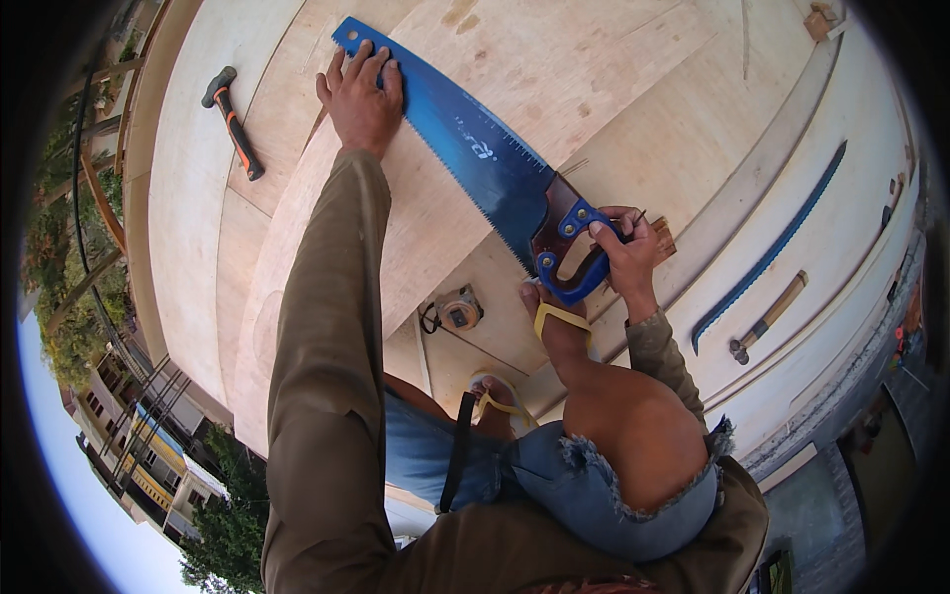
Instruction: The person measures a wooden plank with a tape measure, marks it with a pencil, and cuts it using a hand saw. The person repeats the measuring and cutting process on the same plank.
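Note:
A blue handsaw (475,148) lies slantwise across pale plywood sheets (594,69), its toe at the upper left and its blue handle at the lower right. My left hand (363,104) rests on the blade near the toe, fingers spread and laid over it. At the other end my right hand (631,252) is closed at the handle's outer edge, thumb pressed on it. A thin dark point sticks up between the right fingers; what it belongs to I cannot make out. Just beside that hand, a brown piece of wood (665,241) shows partly.
A hammer with an orange-black handle (235,129) lies at the left. On the right are a long toothed blue blade (772,252) and a wooden-handled hammer (770,317). A tape measure (458,312) sits near my sandalled feet. Beyond the plywood's left edge, buildings and trees stand far below.

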{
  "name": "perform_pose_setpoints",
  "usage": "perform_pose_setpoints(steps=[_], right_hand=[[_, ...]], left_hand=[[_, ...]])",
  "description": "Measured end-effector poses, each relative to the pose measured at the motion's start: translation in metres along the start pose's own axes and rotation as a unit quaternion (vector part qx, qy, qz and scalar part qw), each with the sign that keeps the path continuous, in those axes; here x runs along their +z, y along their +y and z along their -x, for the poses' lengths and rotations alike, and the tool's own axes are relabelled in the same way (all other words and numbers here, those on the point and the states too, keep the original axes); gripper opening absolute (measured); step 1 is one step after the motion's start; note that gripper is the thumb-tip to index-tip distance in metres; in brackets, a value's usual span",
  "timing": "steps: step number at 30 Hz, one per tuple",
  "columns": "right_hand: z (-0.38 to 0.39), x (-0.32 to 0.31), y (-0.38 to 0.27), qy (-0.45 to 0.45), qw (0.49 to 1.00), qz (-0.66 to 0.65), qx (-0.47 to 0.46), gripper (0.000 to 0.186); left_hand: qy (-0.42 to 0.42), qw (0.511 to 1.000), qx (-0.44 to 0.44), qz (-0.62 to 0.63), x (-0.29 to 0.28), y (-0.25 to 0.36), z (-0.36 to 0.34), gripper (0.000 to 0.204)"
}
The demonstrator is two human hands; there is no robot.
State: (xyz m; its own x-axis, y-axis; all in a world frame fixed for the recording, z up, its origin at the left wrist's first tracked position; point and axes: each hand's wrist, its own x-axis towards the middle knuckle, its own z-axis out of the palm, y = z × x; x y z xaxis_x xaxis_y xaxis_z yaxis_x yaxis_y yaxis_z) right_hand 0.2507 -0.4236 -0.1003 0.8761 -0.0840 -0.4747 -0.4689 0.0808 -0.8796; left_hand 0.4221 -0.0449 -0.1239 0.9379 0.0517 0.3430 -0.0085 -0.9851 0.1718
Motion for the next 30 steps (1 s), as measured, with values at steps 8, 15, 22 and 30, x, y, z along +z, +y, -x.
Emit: perform_pose_setpoints(steps=[8,15,22,30], right_hand=[[0.027,-0.016,-0.018,-0.049,0.955,0.111,-0.27,0.025],[0.067,0.08,-0.021,-0.467,0.849,0.225,-0.105,0.019],[0.075,0.129,0.044,-0.531,0.654,0.483,-0.237,0.05],[0.089,0.141,0.107,-0.424,0.564,0.53,-0.471,0.05]], left_hand=[[-0.192,0.98,0.006,-0.056,-0.031,0.01,-0.008,0.084],[-0.142,0.986,0.045,-0.072,-0.038,0.018,-0.005,0.072],[-0.135,0.978,0.084,-0.137,-0.031,0.02,-0.003,0.075],[-0.111,0.989,0.049,-0.089,-0.027,0.029,0.007,0.053]])
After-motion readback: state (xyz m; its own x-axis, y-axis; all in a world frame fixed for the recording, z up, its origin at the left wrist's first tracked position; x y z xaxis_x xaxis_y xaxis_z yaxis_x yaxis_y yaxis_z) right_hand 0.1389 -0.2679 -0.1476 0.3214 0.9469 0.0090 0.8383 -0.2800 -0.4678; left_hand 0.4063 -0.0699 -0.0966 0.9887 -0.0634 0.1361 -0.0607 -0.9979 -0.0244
